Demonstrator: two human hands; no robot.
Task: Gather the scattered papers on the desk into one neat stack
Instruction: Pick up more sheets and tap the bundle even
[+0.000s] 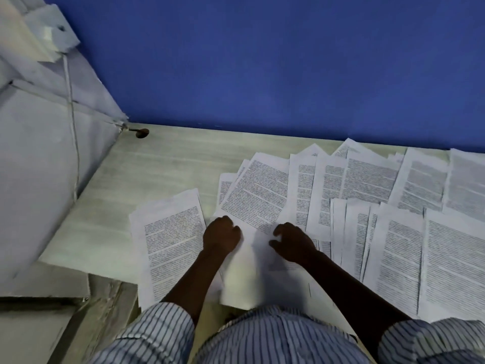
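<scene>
Left hand (221, 236): knuckles up, fingers curled under, set at the left edge of a pale, blank-looking sheet (246, 274) that lies directly in front of the person. The fingertips are hidden beneath the hand, so I cannot tell whether they grip that edge or only rest against it.

Right hand (294, 243): clawed, fingers bent with their tips down on the paper at the right side of the same sheet, thumb spread toward the other hand. It presses on the paper and encloses nothing. The two hands are near each other but apart, with white paper showing between them.

Papers (367, 206): unstacked, spread over the middle and right of the tabletop (157, 166).
- One printed sheet (170, 240) lies tilted just left of the left hand, its near part passing under the forearm.
- A fan of overlapped printed sheets (257, 195) lies just beyond the hands, leaning to the right.
- Further printed sheets overlap in two rough rows toward the right edge of view, and the far row reaches the foot of the blue wall (262, 61).

Surroundings: the tabletop is pale wood grain, with a small dark round hole (142, 132) at its far left corner. A white panel (39, 158) stands along the left side, and a thin white cable (74, 153) runs down it. Striped sleeves (162, 329) are pushed up to the elbows.
</scene>
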